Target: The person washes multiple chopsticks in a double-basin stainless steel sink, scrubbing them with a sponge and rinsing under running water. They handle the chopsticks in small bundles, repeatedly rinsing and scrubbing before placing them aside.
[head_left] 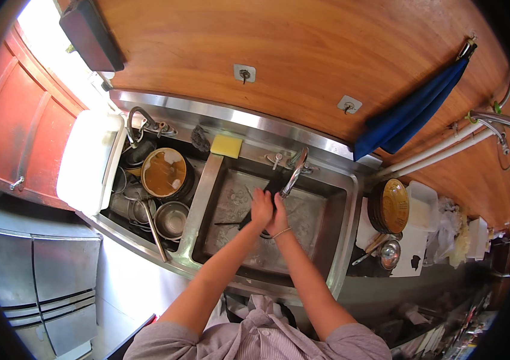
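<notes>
My left hand and my right hand are close together under the curved metal faucet, over the right-hand stainless steel sink basin. A long, flat black thing runs behind my hands. It shows above them near the spout and again at lower left. My fingers hide its middle, so whether either hand grips it cannot be told. Left of my left hand lies a thin dark stick. Water wets the basin floor. A beaded bracelet circles my right wrist.
The left basin holds a brown-glazed bowl, a metal bowl and a long metal handle. A yellow sponge and steel wool sit behind. Stacked brown bowls and a ladle stand right. A blue towel hangs above.
</notes>
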Demonstrator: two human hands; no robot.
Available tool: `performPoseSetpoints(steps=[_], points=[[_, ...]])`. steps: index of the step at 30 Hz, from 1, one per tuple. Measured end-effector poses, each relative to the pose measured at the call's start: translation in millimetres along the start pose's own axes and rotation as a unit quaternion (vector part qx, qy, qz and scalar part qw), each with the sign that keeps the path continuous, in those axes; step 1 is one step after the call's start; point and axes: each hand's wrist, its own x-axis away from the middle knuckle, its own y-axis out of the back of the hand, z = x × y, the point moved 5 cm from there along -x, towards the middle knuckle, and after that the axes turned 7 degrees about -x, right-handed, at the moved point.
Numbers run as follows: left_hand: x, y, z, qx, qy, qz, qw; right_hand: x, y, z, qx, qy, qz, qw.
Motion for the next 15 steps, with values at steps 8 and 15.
performPoseSetpoints(steps=[8,15], points=[[32.3,-2.3,33.3,0.503,0.045,0.226,0.833,-42.3,64.7,28.1,0.387,0.174,-0.348,0.836],[-8.9,-10.1,152.1,-0.33,-0.09,0.092,0.935,-56.7,9.9,13.1,0.648,0.214,-0.097,0.724]])
